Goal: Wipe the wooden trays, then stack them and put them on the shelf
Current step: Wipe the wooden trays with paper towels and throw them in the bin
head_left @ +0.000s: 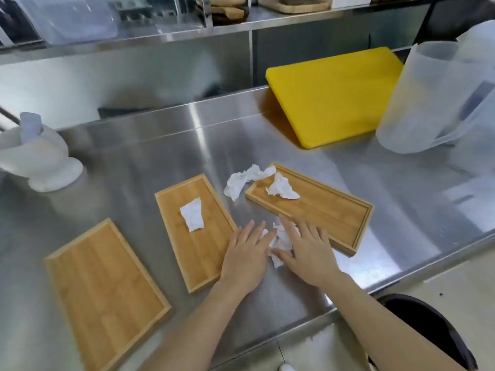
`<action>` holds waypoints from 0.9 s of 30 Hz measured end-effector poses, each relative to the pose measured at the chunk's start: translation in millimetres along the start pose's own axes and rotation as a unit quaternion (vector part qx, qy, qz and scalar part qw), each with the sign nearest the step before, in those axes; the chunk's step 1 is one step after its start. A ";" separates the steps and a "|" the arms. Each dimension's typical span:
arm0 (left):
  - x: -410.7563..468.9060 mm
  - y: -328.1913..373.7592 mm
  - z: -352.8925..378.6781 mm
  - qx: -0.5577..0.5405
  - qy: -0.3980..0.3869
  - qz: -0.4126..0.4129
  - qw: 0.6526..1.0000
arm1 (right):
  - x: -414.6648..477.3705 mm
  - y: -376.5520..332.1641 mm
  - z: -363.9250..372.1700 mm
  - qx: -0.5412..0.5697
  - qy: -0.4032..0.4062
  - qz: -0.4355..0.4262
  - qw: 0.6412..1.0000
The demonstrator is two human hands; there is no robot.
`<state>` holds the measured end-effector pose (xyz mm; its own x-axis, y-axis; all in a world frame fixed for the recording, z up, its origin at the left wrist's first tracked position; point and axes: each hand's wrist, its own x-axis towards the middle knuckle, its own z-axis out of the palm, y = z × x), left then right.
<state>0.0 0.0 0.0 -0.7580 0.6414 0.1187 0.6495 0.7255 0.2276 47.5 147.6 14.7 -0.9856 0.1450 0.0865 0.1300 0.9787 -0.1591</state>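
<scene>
Three wooden trays lie on the steel counter. The left tray (107,293) is bare. A crumpled tissue (192,215) lies in the middle tray (197,247). The right tray (324,207) holds another tissue (282,188), and a third tissue (241,180) drapes over its far corner. My left hand (245,259) lies flat, fingers spread, over the middle tray's right edge. My right hand (308,250) presses flat on a crumpled tissue (280,245) on the counter between the middle and right trays; its fingertips reach the right tray's near rim.
A yellow cutting board (334,97) leans at the back right, beside a translucent plastic jug (428,100). A white mortar with pestle (40,159) stands at the left. The steel shelf (233,21) above the counter carries wooden boards and clear containers. The counter's front edge (401,274) runs near my arms.
</scene>
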 end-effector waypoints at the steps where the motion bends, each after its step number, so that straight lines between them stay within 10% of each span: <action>1: 1.7 0.2 2.8 0.003 -0.015 -0.002 1.000 | -0.4 -0.1 1.6 -0.003 -0.007 -0.007 1.000; 11: 3.9 4.2 1.0 -0.085 0.020 -0.090 0.992 | 3.5 19.4 20.9 0.028 -0.024 -0.075 0.996; 27: 55.9 4.6 -35.1 -0.359 0.125 -0.315 0.870 | 76.6 30.2 -28.8 0.226 0.010 -0.009 0.974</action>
<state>-41.5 30.5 41.6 -0.9975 0.0340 -0.0613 -0.0352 0.5131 0.8576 -21.0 192.5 44.8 -0.9845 0.1354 0.1111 0.0476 0.8175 -0.5739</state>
